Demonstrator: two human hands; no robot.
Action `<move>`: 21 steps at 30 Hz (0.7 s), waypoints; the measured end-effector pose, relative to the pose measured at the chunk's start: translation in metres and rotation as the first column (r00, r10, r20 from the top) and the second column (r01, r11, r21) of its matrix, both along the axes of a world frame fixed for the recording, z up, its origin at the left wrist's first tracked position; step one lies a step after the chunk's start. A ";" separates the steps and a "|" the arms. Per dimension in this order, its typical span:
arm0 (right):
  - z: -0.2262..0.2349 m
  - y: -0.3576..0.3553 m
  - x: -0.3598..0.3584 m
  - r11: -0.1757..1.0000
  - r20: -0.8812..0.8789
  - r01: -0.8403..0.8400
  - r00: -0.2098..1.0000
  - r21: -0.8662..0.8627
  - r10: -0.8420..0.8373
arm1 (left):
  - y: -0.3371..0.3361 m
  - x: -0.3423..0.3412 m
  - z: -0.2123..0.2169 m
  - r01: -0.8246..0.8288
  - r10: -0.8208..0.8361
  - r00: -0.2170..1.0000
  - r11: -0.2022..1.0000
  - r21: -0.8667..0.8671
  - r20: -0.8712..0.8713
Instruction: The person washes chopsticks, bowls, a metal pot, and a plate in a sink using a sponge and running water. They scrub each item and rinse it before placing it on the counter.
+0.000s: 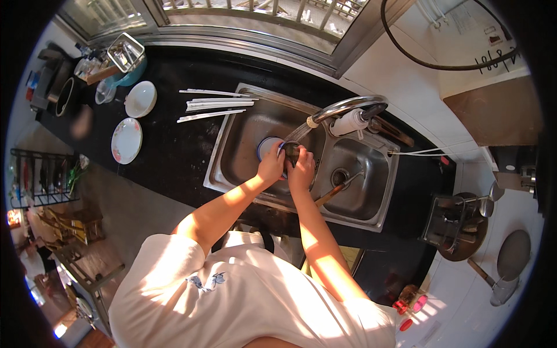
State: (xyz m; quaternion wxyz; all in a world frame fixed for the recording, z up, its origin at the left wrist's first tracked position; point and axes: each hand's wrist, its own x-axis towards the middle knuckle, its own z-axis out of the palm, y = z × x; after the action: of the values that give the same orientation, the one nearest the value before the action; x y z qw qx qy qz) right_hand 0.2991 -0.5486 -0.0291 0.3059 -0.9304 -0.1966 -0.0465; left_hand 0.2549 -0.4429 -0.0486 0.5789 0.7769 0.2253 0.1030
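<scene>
We record a round blue-rimmed white plate (268,146) tilted on edge in the steel sink (243,124). Our left hand (271,166) grips its rim; our right hand (301,168) clasps a dark scrubber (292,152).

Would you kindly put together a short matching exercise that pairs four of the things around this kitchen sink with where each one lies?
Things:
1. white chopsticks
2. flowered plate
3. blue-rimmed dish
4. wooden-handled utensil

Places:
A. in the left sink basin, under the running water, by the left hand and right hand
B. in the right sink basin
C. on the black counter, just left of the sink
D. on the black counter, below the white bowl

Pairs: 1-C, 2-D, 3-A, 4-B
</scene>
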 end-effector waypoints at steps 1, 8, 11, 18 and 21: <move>-0.002 -0.001 0.000 1.000 -0.024 -0.003 1.000 0.026 0.004 | -0.004 -0.001 0.004 -0.003 0.002 0.998 1.000 -0.002 -0.066; -0.021 0.000 0.022 0.786 -0.576 0.173 0.773 0.594 0.266 | -0.007 0.000 0.028 -0.052 0.017 0.993 0.949 -0.312 -0.115; -0.008 0.006 0.030 0.865 -0.612 -0.043 0.689 0.501 0.389 | 0.005 0.002 0.026 -0.038 0.017 0.999 0.900 -0.435 -0.052; 0.022 0.015 0.033 0.856 -0.160 -0.365 0.931 -0.367 0.328 | 0.032 0.002 0.019 0.113 -0.141 0.986 0.960 -0.258 -0.090; 0.010 0.027 0.027 0.941 -0.045 -0.260 0.966 -0.215 0.256 | 0.038 -0.002 -0.037 0.188 -0.177 0.981 0.972 -0.142 0.083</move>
State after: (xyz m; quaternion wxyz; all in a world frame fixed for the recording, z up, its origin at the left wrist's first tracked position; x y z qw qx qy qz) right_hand 0.3258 -0.5211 -0.0189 0.2066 -0.9249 -0.3183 0.0237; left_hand 0.2530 -0.4048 -0.0855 0.6500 0.7446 0.1397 0.0592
